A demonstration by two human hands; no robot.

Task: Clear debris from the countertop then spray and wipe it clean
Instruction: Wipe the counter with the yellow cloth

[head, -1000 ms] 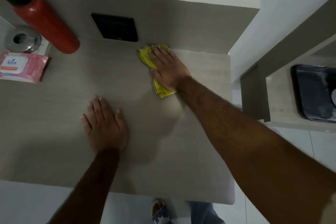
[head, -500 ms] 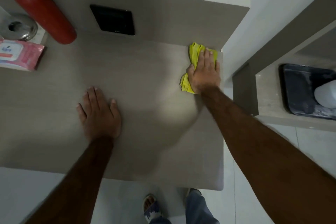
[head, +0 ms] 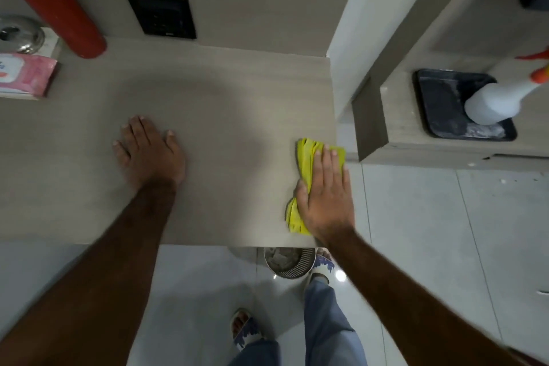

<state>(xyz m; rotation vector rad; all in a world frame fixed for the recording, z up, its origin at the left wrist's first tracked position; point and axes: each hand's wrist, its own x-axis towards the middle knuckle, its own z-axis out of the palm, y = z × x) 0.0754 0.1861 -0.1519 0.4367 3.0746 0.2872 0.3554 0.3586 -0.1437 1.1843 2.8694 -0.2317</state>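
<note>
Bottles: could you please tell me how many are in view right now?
2. The red bottle stands at the back left of the countertop; the white spray bottle stands in the black tray on the right. Others may be out of view.

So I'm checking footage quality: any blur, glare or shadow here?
Head view: soft shadow on the countertop above the left hand; right hand on the yellow cloth slightly blurred; small glare on floor tiles; wide-angle edges bend.

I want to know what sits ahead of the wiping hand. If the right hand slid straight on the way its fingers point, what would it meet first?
The right hand lies flat on the yellow cloth, fingers pointing toward the back wall. Sliding on along the countertop edge, the way looks free up to the back panel; depth is hard to judge.
</note>
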